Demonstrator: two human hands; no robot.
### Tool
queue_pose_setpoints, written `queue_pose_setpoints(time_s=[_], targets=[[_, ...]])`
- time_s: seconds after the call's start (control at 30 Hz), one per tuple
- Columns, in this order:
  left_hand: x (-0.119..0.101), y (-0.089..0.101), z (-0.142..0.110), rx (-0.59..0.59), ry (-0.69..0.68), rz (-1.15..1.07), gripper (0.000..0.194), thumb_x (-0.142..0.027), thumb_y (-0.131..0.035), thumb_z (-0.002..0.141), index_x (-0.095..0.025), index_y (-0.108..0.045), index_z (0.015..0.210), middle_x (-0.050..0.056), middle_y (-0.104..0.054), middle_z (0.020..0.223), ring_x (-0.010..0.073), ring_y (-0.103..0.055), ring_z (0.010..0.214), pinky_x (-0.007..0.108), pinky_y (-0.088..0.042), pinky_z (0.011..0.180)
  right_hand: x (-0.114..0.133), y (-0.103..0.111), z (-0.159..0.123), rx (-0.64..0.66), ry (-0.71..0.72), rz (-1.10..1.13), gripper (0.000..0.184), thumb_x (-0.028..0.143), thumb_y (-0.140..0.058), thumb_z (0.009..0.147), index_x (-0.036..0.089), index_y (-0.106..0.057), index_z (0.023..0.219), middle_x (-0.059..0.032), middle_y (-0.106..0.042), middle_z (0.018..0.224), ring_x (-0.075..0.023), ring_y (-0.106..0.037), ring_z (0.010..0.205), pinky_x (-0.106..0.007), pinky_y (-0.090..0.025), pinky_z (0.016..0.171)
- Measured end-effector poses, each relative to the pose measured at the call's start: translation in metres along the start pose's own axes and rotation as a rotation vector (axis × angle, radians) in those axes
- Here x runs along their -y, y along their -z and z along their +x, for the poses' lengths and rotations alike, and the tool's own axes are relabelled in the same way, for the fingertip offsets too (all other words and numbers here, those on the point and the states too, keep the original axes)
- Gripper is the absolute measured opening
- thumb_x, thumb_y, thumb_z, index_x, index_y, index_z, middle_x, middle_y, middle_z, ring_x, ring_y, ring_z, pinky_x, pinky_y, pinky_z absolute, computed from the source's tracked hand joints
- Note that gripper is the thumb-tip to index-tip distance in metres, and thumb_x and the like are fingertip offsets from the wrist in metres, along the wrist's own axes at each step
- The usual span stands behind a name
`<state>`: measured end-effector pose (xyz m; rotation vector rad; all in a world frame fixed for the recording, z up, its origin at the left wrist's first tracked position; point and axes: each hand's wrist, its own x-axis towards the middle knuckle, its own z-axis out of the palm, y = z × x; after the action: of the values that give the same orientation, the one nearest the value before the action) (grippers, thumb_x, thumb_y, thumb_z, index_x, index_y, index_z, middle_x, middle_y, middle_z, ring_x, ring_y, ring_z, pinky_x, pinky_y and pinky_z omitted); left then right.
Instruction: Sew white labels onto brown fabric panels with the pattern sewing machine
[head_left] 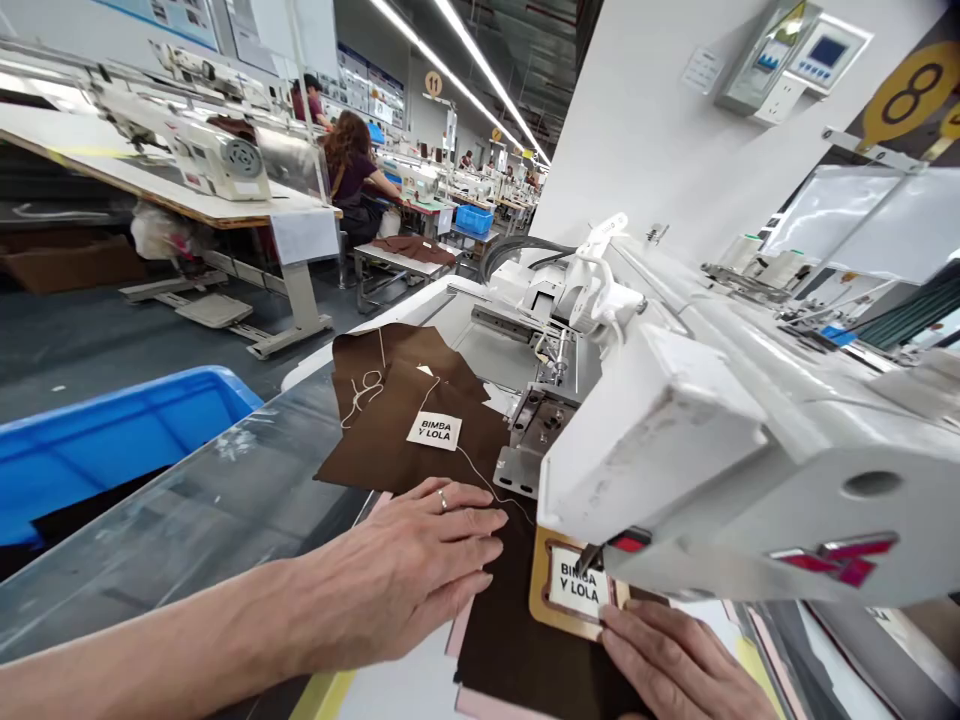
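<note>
My left hand (442, 550), a ring on one finger, lies flat with fingers stretched out on the dark brown fabric piece (517, 640). Its fingers hold nothing. My right hand (675, 660) rests open on the same fabric, fingertips at the corner of a brass-coloured clamp frame (541, 575). Inside that frame sits a white label (570, 595) reading "BIMBA Y LOLA", under a dark pointed part of the sewing machine (652, 430). Beyond my left hand, a second white label (435, 430) lies on overlapping brown fabric pieces (375, 440), with loose thread (476, 468) running from it.
The machine's white head overhangs my right hand closely. A blue bin (127, 420) stands at the left beside the clear table extension (247, 500). Another sewing machine (217, 160) is on a table further left. A seated person (352, 170) works beyond, near a blue crate (474, 220).
</note>
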<state>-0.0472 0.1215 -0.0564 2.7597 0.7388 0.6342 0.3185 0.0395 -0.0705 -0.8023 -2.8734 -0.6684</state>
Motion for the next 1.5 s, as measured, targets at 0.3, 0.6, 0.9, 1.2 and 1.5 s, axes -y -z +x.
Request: queue_pose_setpoints(time_s=[0.3,0.6,0.9,1.2,1.5], targets=[[-0.020,-0.007,0.015,0.037,0.009,0.084,0.030,-0.023,-0.056,0.104,-0.026,-0.068,0.131,0.000,-0.067,0.140,0.0269,-0.061,0.127,0.043,-0.043,0.110,0.006,0.007,0.016,-0.217,-0.174,0.151,0.033,0.039,-0.058,0.107,0.018,-0.075,0.124,-0.0018,-0.074,0.128,-0.0207,-0.074,0.108,-0.029,-0.064,0.089],[-0.051,-0.008,0.049,0.253,0.079,0.121,0.024,-0.027,-0.063,0.102,-0.032,-0.064,0.126,0.003,-0.059,0.139,0.0267,-0.065,0.113,0.043,-0.050,0.098,0.009,0.003,0.014,-0.341,-0.234,0.170,0.034,0.040,-0.051,0.109,0.019,-0.074,0.122,0.0007,-0.076,0.125,-0.0202,-0.072,0.104,-0.031,-0.061,0.085],[-0.059,-0.001,0.046,0.318,-0.010,0.183,0.031,-0.026,-0.061,0.103,-0.025,-0.057,0.134,0.005,-0.061,0.139,0.0283,-0.060,0.123,0.045,-0.046,0.109,0.030,0.006,0.044,-0.352,-0.539,0.312,0.026,0.014,-0.042,0.104,0.019,-0.067,0.103,0.0010,-0.067,0.069,-0.0146,-0.065,0.050,-0.026,-0.046,0.042],[-0.055,-0.009,0.022,0.180,-0.027,0.085,0.035,-0.036,-0.058,0.105,-0.022,-0.060,0.136,0.007,-0.065,0.137,0.0310,-0.062,0.120,0.051,-0.043,0.110,0.040,-0.006,0.099,0.121,-0.707,0.222,0.017,0.013,-0.059,0.094,0.023,-0.073,0.092,-0.0038,-0.073,0.071,-0.0250,-0.072,0.056,-0.031,-0.049,0.045],[-0.048,-0.023,0.015,0.139,-0.024,0.056,0.034,-0.037,-0.047,0.110,-0.025,-0.056,0.140,0.002,-0.062,0.142,0.0273,-0.058,0.124,0.048,-0.035,0.114,0.042,0.006,0.104,0.375,-0.792,0.203,0.028,0.007,-0.053,0.097,0.022,-0.077,0.099,-0.0073,-0.077,0.083,-0.0212,-0.072,0.063,-0.027,-0.048,0.054]])
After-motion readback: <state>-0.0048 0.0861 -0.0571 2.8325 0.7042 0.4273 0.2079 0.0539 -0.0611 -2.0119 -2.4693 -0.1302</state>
